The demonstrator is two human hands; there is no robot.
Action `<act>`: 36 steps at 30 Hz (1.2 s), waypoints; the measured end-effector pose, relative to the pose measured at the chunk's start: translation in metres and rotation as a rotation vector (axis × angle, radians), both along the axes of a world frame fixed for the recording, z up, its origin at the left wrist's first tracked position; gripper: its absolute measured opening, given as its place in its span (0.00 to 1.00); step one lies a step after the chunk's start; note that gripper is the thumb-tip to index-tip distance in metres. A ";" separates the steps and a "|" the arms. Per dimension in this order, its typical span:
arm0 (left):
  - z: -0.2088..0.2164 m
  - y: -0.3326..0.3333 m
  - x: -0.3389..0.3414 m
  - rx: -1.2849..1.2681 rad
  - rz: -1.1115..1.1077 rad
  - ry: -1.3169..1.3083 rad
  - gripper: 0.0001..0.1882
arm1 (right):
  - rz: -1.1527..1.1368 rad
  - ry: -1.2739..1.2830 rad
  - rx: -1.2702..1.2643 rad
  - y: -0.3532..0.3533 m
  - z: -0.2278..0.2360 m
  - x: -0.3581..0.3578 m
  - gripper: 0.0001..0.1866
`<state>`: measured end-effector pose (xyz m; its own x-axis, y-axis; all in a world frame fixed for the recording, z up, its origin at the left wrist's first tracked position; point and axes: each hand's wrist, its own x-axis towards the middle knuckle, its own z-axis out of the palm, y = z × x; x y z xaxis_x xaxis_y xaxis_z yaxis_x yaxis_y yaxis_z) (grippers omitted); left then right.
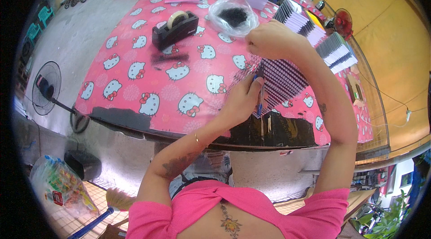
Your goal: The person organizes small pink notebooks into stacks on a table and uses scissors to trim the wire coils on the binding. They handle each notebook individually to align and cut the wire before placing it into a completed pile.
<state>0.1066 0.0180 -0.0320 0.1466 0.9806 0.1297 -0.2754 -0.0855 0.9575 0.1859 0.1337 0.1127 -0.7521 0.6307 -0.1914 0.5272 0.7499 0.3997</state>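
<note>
A person's left hand [246, 94] is grasping a blue-handled tool [259, 108] at a dark-and-white ridged stack [287, 79] lying on the pink worktop [167, 90]; the right hand [270, 39] is showing clenched beside a clear bag [214, 21], its grip's contents hidden.

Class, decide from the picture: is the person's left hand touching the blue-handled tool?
Touching. The head view shows the left hand holding the blue-handled tool, with no gap showing between them.

Bright overall, pale glare on the floor [112, 169], fisheye distortion toward black corners.
</note>
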 end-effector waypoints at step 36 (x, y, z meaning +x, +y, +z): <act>-0.029 -0.002 0.003 -0.008 -0.001 -0.023 0.17 | 0.051 -0.010 -0.079 0.007 -0.022 -0.007 0.14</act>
